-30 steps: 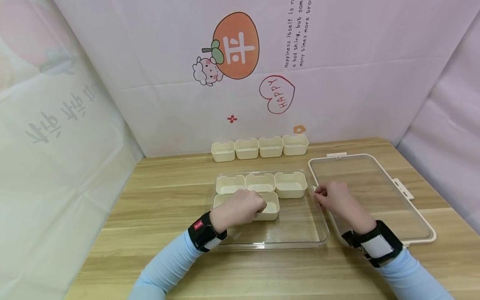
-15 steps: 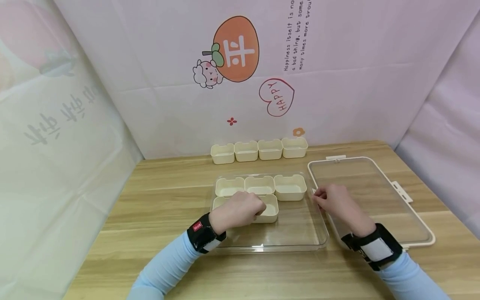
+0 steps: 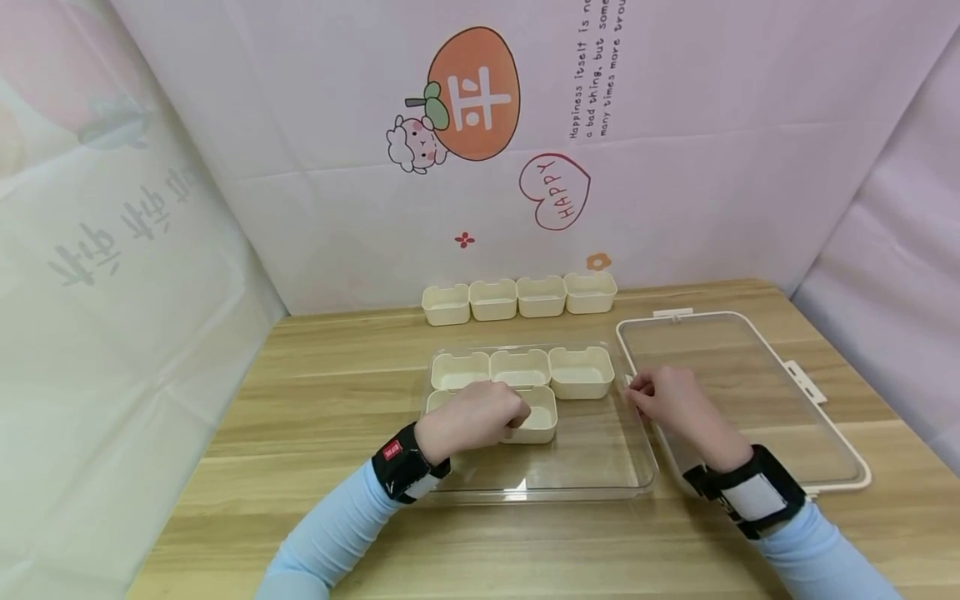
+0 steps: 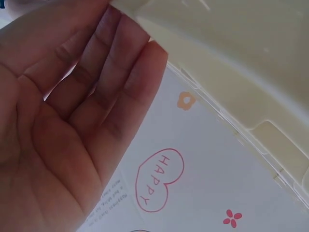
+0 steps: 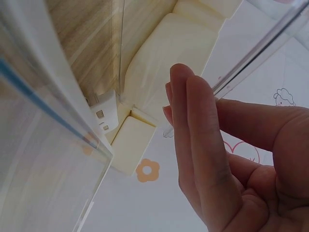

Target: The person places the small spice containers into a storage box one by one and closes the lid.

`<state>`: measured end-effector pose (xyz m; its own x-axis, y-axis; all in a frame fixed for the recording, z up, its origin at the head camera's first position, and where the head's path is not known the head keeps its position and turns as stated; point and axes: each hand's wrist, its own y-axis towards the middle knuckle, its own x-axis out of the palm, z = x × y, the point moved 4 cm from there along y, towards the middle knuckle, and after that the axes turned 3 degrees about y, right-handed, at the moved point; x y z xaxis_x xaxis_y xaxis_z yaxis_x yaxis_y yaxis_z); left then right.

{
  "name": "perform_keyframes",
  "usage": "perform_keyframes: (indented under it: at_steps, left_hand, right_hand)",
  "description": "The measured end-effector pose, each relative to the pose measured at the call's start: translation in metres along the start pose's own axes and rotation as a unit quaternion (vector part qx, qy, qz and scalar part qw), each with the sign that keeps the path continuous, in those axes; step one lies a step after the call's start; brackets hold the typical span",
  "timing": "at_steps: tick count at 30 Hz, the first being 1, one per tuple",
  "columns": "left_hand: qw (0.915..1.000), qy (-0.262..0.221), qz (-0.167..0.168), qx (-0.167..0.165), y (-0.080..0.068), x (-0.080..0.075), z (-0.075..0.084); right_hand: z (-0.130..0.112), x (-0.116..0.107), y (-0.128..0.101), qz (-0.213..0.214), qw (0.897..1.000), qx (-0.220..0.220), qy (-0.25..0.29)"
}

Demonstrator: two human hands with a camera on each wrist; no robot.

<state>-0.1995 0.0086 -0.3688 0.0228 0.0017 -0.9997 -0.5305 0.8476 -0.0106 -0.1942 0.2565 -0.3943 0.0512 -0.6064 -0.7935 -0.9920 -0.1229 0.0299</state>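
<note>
My left hand (image 3: 476,417) reaches over the front row of cream bins in a clear plastic box (image 3: 540,493). Its fingers curl down at a bin (image 3: 543,414), which it pinches by the rim; the hand covers part of that row. In the left wrist view the fingertips meet the edge of the cream bin (image 4: 241,72). On the right, my right hand (image 3: 667,400) grips the box's side wall. The right wrist view has the clear wall (image 5: 263,48) between thumb and fingers. Behind the front row stand three more bins (image 3: 521,368) in the box.
Several cream bins (image 3: 493,300) line the table's back edge against the printed cloth (image 3: 337,225). Flat on the table to the right lies a clear lid (image 3: 742,375) with a white frame and clips, partly under the right forearm. Wood table (image 3: 330,400) shows left of the box.
The view shifts slightly up and down. Both hands stay nearly where they were, the left drawn back a touch toward the left.
</note>
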Motion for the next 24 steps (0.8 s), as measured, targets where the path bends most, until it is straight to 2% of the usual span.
perform_keyframes:
  at_steps: [9,17,24]
  left_hand:
    - [1.0000,0.001,0.001,-0.001,0.0000,0.0018,-0.0008]
    - [0.9998,0.005,-0.009,-0.019,0.0010,0.0019,-0.0023]
    - [0.9997,0.011,-0.005,-0.020,0.0016,0.0004,-0.0021]
  right_hand:
    - [0.0001,0.0010,0.0000,-0.001,1.000,0.001,0.001]
    - [0.0011,0.0012,0.0002,-0.002,1.000,0.004,0.007]
    - [0.0018,0.0013,0.0004,-0.003,1.000,0.005,0.009]
